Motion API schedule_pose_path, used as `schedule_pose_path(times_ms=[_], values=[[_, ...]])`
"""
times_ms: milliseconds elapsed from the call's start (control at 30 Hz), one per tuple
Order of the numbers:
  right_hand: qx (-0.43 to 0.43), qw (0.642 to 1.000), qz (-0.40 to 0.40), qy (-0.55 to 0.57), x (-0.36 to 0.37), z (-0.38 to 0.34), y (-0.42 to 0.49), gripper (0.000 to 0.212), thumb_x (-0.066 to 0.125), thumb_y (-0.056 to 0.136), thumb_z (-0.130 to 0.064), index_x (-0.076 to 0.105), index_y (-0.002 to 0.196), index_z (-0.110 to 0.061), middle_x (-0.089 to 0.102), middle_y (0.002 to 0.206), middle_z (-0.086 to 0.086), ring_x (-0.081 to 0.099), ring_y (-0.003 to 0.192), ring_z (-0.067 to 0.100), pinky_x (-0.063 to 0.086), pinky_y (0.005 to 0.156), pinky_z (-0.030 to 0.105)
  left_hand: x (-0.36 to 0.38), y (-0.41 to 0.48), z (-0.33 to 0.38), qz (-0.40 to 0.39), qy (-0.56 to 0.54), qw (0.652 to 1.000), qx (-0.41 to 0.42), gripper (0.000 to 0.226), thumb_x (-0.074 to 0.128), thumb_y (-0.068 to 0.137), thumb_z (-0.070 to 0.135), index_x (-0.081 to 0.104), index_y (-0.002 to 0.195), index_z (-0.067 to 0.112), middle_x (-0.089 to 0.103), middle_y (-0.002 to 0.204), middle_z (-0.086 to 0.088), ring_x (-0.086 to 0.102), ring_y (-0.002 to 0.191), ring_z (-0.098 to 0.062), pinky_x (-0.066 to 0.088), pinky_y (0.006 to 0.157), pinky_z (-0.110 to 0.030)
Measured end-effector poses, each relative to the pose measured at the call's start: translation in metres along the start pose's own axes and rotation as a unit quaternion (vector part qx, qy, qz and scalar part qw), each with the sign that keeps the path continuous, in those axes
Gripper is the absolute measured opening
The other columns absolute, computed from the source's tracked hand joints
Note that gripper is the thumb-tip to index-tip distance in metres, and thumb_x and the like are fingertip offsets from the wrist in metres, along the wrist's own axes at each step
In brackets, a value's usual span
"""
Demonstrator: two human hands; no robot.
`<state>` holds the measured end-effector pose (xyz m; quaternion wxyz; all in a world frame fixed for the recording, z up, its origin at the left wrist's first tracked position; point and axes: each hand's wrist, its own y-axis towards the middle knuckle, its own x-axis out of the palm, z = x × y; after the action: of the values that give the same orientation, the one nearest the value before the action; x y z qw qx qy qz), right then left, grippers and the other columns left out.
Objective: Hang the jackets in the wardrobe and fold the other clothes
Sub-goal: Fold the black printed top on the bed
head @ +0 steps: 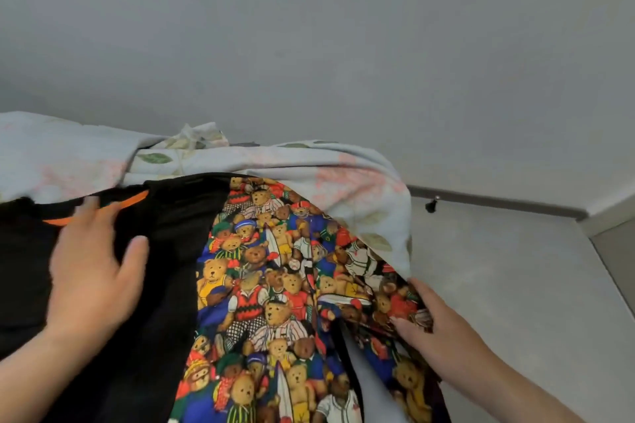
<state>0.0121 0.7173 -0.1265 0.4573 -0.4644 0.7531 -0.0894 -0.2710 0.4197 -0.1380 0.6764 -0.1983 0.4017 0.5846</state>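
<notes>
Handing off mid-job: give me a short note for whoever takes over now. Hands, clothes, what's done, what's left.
Hands: the left hand lies flat and open on the black garment, just below its orange trim. The right hand pinches the edge of the bear-print fabric.
Clothes: both are spread on the floral sheet. I cannot tell whether they are one piece.
Done: nothing visibly folded or hung.
Left: fold or hang this piece. No wardrobe is in view.

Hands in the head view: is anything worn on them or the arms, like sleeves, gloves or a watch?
Nothing shows. The left hand and right hand have no gloves or rings in view; the left forearm and right forearm are bare to the frame edge, with no sleeve, watch or band.
</notes>
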Motion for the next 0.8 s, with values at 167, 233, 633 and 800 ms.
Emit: schedule_pose_path(times_ms=[167, 233, 633, 800], values=[[0.055, 0.975, -0.078, 0.199, -0.012, 0.024, 0.001, 0.041, 0.072, 0.087, -0.033, 0.061, 0.121, -0.014, 0.074, 0.108, 0.004, 0.071, 0.099, 0.02, 0.055, 0.091, 0.035, 0.079, -0.078, 0.126, -0.226, -0.058, 0.951, 0.203, 0.077, 0.051, 0.088, 0.063, 0.023, 0.154, 0.035, 0.006, 0.16, 0.02, -0.002, 0.149, 0.0, 0.01, 0.12, -0.031], [0.088, 0.949, -0.134, 0.273, -0.028, 0.037, 0.002, 0.054, 0.071, 0.075, -0.026, 0.062, 0.121, 0.002, 0.071, 0.114, 0.019, 0.066, 0.111, 0.034, 0.049, 0.098, 0.042, 0.105, -0.091, 0.141, -0.258, -0.071, 0.95, 0.164, 0.085, 0.053, 0.085, 0.065, 0.018, 0.156, 0.035, -0.001, 0.163, 0.017, -0.008, 0.149, -0.001, 0.006, 0.122, -0.031], [-0.089, 0.966, 0.141, -0.196, -0.149, 0.048, 0.016, 0.02, 0.062, 0.087, -0.013, 0.062, 0.07, -0.024, 0.06, 0.069, -0.008, 0.057, 0.076, 0.019, 0.039, 0.06, 0.028, 0.124, -0.109, 0.127, -0.278, 0.045, 0.931, 0.234, 0.108, 0.032, 0.076, 0.083, -0.009, 0.157, 0.025, -0.021, 0.163, 0.006, -0.025, 0.147, -0.005, -0.006, 0.121, -0.031], [-0.259, 0.855, 0.181, -0.413, -0.186, 0.019, 0.02, 0.01, 0.053, 0.089, -0.018, 0.051, 0.084, -0.026, 0.052, 0.077, -0.011, 0.053, 0.075, 0.016, 0.041, 0.061, 0.034, 0.127, -0.108, 0.138, -0.278, 0.169, 0.906, 0.269, 0.106, 0.005, 0.073, 0.091, -0.014, 0.154, 0.025, -0.022, 0.161, -0.001, -0.03, 0.146, -0.015, -0.023, 0.116, -0.029]])
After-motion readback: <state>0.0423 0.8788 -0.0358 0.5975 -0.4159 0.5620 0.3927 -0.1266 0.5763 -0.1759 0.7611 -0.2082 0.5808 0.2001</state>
